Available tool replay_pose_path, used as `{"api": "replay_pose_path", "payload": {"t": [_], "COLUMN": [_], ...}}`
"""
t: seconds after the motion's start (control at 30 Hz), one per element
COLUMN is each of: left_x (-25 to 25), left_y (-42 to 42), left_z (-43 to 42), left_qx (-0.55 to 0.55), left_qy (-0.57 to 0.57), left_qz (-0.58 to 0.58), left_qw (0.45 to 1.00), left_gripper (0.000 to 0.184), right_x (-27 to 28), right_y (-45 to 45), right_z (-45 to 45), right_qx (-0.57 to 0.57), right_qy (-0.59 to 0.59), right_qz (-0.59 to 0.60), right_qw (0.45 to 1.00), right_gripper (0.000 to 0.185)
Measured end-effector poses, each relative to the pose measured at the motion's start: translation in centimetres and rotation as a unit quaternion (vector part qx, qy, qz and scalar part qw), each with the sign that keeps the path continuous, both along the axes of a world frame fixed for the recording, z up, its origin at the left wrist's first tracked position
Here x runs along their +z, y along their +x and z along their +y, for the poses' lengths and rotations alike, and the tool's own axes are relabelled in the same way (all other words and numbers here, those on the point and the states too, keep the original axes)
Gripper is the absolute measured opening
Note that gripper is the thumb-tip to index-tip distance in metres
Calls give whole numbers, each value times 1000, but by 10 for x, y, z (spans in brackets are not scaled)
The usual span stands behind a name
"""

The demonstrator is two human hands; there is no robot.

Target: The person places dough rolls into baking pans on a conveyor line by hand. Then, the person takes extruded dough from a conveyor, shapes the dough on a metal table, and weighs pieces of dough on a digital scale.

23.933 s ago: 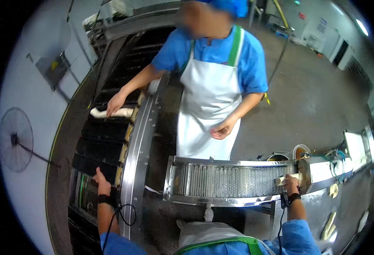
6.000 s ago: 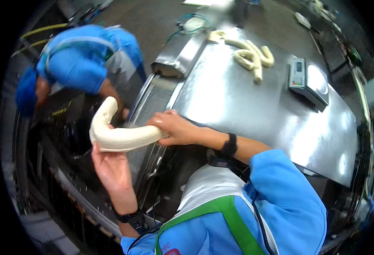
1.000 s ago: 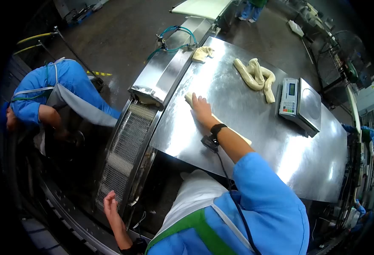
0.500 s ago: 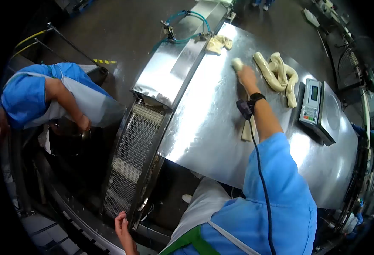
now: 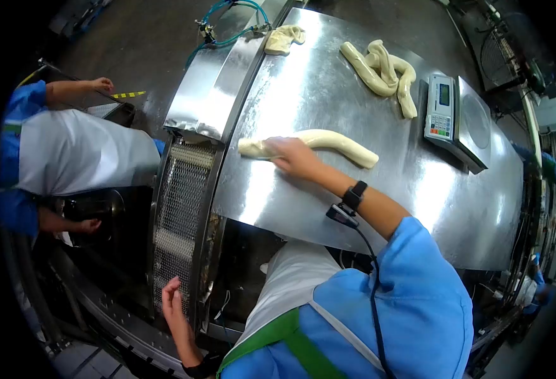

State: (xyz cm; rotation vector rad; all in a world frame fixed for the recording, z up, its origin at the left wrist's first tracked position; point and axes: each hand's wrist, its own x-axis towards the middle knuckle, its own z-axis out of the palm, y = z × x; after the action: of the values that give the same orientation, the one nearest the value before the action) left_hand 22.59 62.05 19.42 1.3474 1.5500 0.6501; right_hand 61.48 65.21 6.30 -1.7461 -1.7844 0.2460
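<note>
Right hand is on the long pale dough strip, close to its left end as seen here; fingers lie across the top, undersides hidden, so can't tell if they're closed round it. Strip lies on the metal table, bowed, left end near the edge by the conveyor, right end pointing toward the scale but apart from it. Left hand is empty, fingers loosely spread and slightly bent, at the near end of the mesh conveyor; can't tell if it touches the mesh. Dark band on the right wrist, with a small black device and a cable running down over the blue sleeve. Further back on the table: a pile of twisted dough, pieces touching, just beside the digital scale; a smaller dough lump sits at the edge by the metal housing, which has teal hoses on top. Co-worker in a white apron stands across the conveyor, both hands apart from the dough.
</note>
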Motion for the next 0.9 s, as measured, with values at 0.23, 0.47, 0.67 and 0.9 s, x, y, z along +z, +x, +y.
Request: {"api": "replay_pose_path", "payload": {"t": [0.23, 0.47, 0.67, 0.9], "left_x": [5, -8, -18, -22], "left_y": [14, -5, -20, -21], "left_z": [8, 7, -8, -36], "left_qx": [-68, -66, -3, 28], "left_qy": [18, 32, 15, 26], "left_qz": [-25, -47, -75, -54], "left_qw": [997, 996, 997, 998], "left_gripper": [16, 16, 15, 16], "right_x": [-33, -35, 5, -67], "right_y": [38, -16, -3, 81], "right_z": [-16, -74, -131, -56], "right_qx": [-192, -166, -404, -404], "right_qy": [-20, 21, -208, -200], "right_qz": [-105, -174, 267, 78], "right_qw": [976, 970, 850, 889], "right_gripper": [42, 37, 43, 66]}}
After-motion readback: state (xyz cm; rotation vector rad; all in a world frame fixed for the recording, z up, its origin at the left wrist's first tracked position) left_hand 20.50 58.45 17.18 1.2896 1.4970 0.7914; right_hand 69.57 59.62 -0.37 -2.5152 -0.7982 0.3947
